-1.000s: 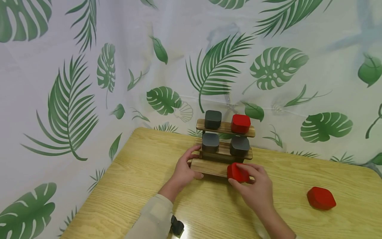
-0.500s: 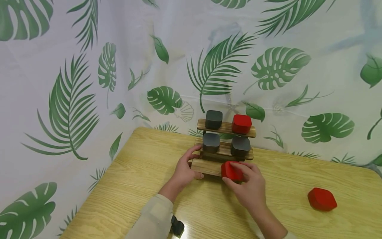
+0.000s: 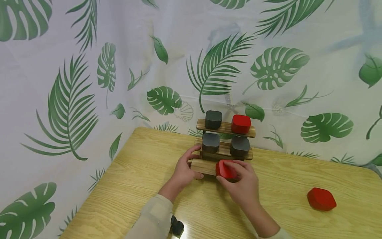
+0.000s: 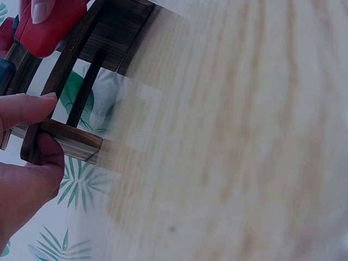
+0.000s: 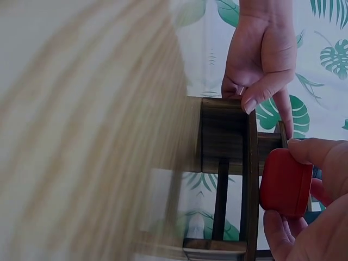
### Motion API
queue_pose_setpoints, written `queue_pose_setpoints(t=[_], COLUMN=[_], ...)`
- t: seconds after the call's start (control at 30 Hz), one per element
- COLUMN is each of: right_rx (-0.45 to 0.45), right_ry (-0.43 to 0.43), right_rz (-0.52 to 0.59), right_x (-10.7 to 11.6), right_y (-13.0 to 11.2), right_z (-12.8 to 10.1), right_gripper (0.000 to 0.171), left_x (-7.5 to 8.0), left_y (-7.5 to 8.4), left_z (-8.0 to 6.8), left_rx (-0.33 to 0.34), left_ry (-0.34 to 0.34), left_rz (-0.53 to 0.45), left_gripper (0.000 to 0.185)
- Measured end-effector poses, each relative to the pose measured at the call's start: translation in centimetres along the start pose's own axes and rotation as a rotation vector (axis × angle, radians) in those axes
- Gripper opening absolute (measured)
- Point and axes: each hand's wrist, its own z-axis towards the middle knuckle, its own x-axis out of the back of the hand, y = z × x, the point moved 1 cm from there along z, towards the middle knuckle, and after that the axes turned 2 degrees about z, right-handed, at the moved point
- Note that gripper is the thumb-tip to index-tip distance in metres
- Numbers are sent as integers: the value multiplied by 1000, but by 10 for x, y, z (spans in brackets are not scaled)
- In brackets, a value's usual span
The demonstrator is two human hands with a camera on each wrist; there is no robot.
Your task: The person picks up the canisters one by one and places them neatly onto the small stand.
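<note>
- Head view: a three-step wooden rack [image 3: 209,166] stands on the counter [image 3: 143,186] by the leaf-print curtain [image 3: 74,99]. The left hand [image 3: 184,171] grips the left end of the bottom step, it seems to steady the rack. The right hand [image 3: 241,181] pinches a red box [image 3: 223,168] on the bottom step, near its middle, so that it can be placed with care.
- The middle step carries two grey boxes [image 3: 210,142]; the top step has a grey box and a red one [image 3: 240,123]. Another red box [image 3: 321,199] lies well apart on the right of the counter.
- Left wrist view: thumb and finger clamp the corner of the rack [image 4: 60,138]; the red box [image 4: 49,27] shows at the far end.
- Right wrist view: the fingers [image 5: 315,152] curl round the red box [image 5: 285,182], which touches the front rail of the rack [image 5: 251,179]; the left hand [image 5: 261,60] holds the far end.
</note>
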Motion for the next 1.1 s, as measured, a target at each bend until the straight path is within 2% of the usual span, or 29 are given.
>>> queue_pose_setpoints(t=[0.27, 0.53, 0.73, 1.1], right_rx=[-22, 22, 13, 53], right_ry=[-12, 0, -9, -11], right_rz=[25, 37, -1, -16], right_x=[-11, -19, -25, -35], right_y=[-5, -9, -13, -18], right_z=[2, 2, 4, 8], right_gripper=[48, 48, 48, 49], left_x=[1, 0, 0, 1], left_y=[1, 1, -1, -2], left_z=[0, -1, 0, 0], left_rx=[6, 5, 2, -26], left_ry=[8, -3, -4, -4], left_rz=[17, -6, -6, -21], left_gripper=[105, 106, 107, 106])
